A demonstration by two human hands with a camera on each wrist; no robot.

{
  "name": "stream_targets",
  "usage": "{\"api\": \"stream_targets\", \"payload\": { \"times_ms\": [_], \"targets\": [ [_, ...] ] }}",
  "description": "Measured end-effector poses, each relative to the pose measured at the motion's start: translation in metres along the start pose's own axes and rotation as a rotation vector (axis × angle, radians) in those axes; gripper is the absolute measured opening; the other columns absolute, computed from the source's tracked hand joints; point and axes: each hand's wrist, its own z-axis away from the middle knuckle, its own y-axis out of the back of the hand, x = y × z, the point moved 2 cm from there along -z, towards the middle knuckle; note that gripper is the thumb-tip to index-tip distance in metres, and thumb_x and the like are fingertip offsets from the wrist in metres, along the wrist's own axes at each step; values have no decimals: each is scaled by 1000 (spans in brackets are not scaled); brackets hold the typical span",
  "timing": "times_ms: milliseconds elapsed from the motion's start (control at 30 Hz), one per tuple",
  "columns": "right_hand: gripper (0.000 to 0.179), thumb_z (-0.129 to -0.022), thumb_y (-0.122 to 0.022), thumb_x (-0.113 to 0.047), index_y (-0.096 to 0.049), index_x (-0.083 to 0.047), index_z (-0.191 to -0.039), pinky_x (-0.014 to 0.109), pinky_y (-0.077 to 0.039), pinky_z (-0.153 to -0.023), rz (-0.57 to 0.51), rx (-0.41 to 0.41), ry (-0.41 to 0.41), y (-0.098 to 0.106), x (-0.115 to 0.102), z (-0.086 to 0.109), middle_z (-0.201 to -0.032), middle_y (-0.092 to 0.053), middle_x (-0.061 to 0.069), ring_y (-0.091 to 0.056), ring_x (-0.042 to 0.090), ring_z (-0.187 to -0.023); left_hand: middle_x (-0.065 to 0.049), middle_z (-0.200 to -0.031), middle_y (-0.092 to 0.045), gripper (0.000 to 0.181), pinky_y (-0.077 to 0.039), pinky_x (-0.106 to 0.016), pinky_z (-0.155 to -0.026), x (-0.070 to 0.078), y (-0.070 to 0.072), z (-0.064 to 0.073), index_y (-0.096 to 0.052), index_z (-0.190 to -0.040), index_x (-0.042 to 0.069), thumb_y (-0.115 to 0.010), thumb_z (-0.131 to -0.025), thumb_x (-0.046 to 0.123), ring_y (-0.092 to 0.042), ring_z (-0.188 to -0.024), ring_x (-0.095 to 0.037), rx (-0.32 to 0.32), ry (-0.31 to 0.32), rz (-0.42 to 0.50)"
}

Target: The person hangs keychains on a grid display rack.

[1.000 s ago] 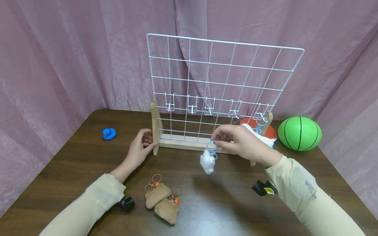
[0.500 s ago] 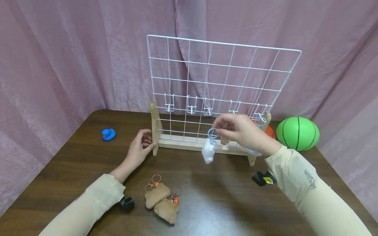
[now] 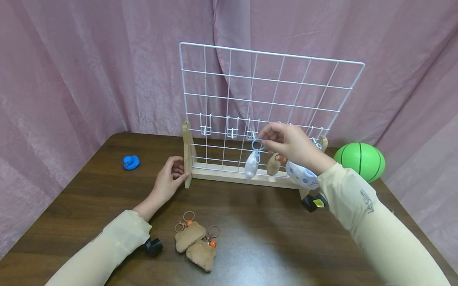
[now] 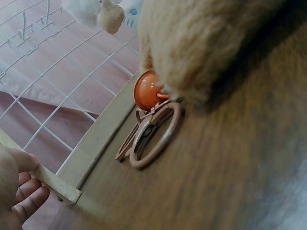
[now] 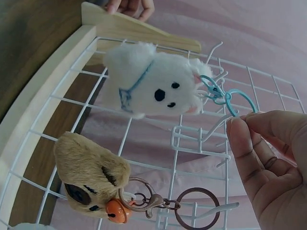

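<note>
My right hand (image 3: 291,143) pinches the light-blue ring (image 5: 240,102) of a white plush dog keychain (image 5: 151,84), which dangles in front of the white wire grid rack (image 3: 266,80). In the right wrist view, a brown plush keychain (image 5: 91,167) with an orange bell hangs by its ring from a hook beside it. To its right, a white plush with blue patterns (image 3: 302,174) hangs partly behind my right wrist. My left hand (image 3: 167,180) grips the rack's left wooden leg (image 3: 187,155), thumb in front and fingers behind.
Several white hooks (image 3: 232,132) sit along one grid bar. Two brown plush keychains (image 3: 201,255) with orange bells overlap on the table (image 3: 257,246), nearer me. A blue rubber duck (image 3: 130,162) lies at left, and a green ball (image 3: 360,161) at right.
My right hand has risen and moved toward the hooks, lifting the white plush dog keychain. The hanging brown plush has come into sight. My left hand has stayed on the leg.
</note>
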Motion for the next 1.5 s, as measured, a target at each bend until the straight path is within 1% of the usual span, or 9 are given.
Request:
{"api": "stream_targets", "payload": {
  "times_ms": [133, 233, 400, 633, 867, 1067, 1300, 1500],
  "targets": [
    [14, -92, -62, -7, -64, -5, -106, 27, -57, -78, -13, 1, -8, 0, 1, -4, -92, -69, 8, -68, 20, -82, -21, -99, -60, 48, -50, -10, -71, 0, 0, 0, -45, -126, -2, -69, -84, -3, -56, -84, -12, -2, 1, -4],
    [16, -92, -63, -8, -64, -5, -107, 24, -57, -75, -20, -6, -19, 0, 2, -7, -92, -69, 8, -69, 19, -80, -21, -100, -59, 48, -50, -10, -71, 0, 0, 0, -45, -126, -2, -69, -85, -3, -56, -84, -13, -6, 3, -5],
    [15, -92, -64, -9, -64, -4, -107, 24, -58, -74, -17, -14, -17, 0, 1, -11, -93, -70, 10, -68, 17, -79, -21, -99, -59, 48, -50, -10, -70, 0, 0, 0, -44, -126, -2, -69, -84, -4, -56, -84, -12, -5, -5, -5],
    [14, -92, -62, -6, -65, -2, -105, 29, -58, -76, 27, -2, -19, -3, 0, -18, -94, -70, 13, -68, 20, -80, -20, -99, -59, 48, -50, -10, -70, -1, 0, 0, -45, -126, -3, -69, -84, -4, -56, -83, -11, -2, -11, 0],
    [14, -91, -62, -6, -65, -3, -104, 32, -57, -77, 80, -7, -8, -5, 1, -22, -93, -70, 13, -67, 21, -80, -21, -100, -59, 48, -50, -10, -70, -1, -1, 0, -44, -126, -4, -68, -85, -4, -56, -84, -14, -4, -9, 4],
    [13, -92, -61, -6, -65, -3, -104, 33, -57, -78, 102, -24, -2, -7, 1, -24, -94, -70, 12, -66, 21, -83, -21, -100, -59, 48, -50, -10, -71, -1, -1, 0, -44, -126, -3, -68, -85, -4, -57, -85, -15, -5, -6, 3],
    [12, -91, -61, -5, -64, -4, -103, 34, -56, -81, 129, -29, 4, -9, 0, -24, -95, -69, 12, -65, 22, -88, -21, -99, -59, 48, -50, -9, -70, -2, -1, 0, -44, -126, -5, -68, -84, -5, -56, -83, -11, 4, -21, -4],
    [14, -92, -61, -6, -64, -4, -105, 37, -55, -85, 141, -29, 4, -7, -1, -24, -96, -69, 11, -64, 23, -91, -22, -98, -59, 48, -50, -10, -70, -1, -1, 1, -45, -125, -6, -69, -84, -6, -57, -83, -14, 12, -25, 0]
  ]
}}
